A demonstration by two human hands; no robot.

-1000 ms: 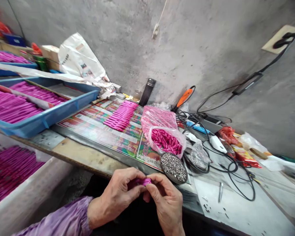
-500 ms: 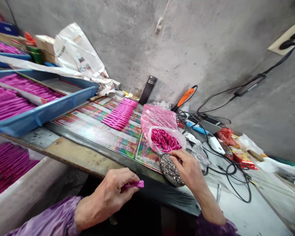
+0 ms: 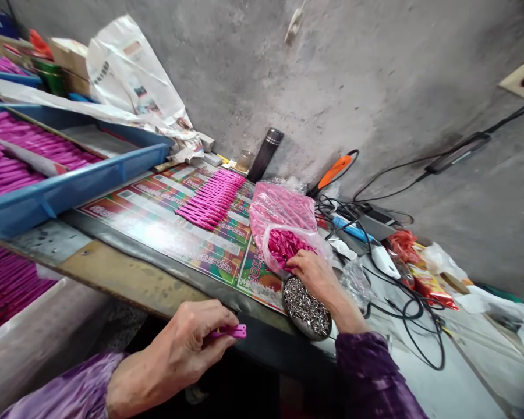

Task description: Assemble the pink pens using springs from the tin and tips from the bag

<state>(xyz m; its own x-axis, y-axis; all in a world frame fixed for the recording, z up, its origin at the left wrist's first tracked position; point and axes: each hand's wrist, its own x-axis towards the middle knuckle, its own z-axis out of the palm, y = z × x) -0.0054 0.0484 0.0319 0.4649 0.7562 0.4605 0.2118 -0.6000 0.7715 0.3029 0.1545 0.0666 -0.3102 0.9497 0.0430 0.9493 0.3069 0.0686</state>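
My left hand [image 3: 179,352], at the table's front edge, is closed around a slim pink plastic piece [image 3: 236,331]; its end with small holes sticks out past my fingertips. The rest of that piece is hidden in my grip. My right hand [image 3: 312,273] reaches into the mouth of a clear bag [image 3: 273,203], its fingers drawn together among small shiny pink pieces [image 3: 283,241]. What the fingertips hold, if anything, is hidden. Just below that hand stands a bowl of small metal pins [image 3: 308,308]. Farther back, a row of pink plastic pieces [image 3: 212,199] lies on a printed sheet [image 3: 166,233].
On the left stands a blue tray [image 3: 70,189] with many pink pieces. A black flask [image 3: 265,154] and an orange-handled tool [image 3: 334,173] are by the wall. Tangled black cables [image 3: 419,317], a white device [image 3: 385,262] and snack packets [image 3: 432,288] crowd the right.
My right hand has moved from the bowl of metal pins up and left into the bag's mouth. My left hand keeps the pink piece and sits slightly more left in view.
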